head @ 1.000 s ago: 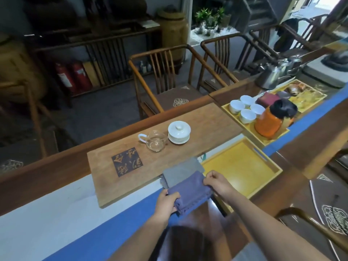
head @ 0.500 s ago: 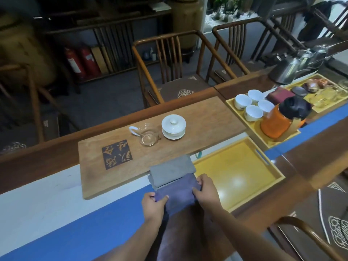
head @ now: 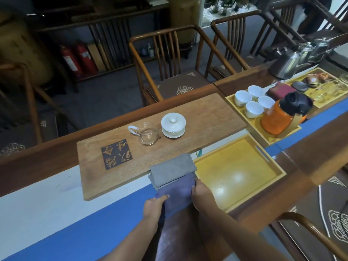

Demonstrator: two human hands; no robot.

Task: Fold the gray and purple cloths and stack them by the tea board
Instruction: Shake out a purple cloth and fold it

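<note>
A folded gray cloth (head: 172, 170) lies against the near edge of the wooden tea board (head: 197, 129). Just in front of it, partly over its near edge, lies the folded purple cloth (head: 178, 193). My left hand (head: 153, 207) grips the purple cloth's near left corner. My right hand (head: 200, 193) holds its right edge, fingers curled round the fabric. Both hands keep the purple cloth on the table's blue strip.
A glass pitcher (head: 146, 133) and a white lidded cup (head: 173, 125) stand on the board. A yellow tray (head: 237, 172) sits right of the cloths. Behind it, another tray (head: 243, 117) holds white cups and an orange thermos (head: 282, 115). Chairs line the far side.
The purple cloth has been pulled nearer, off most of the gray cloth, and flattened. Both hands slid along its sides. The camera has tilted down and closer.
</note>
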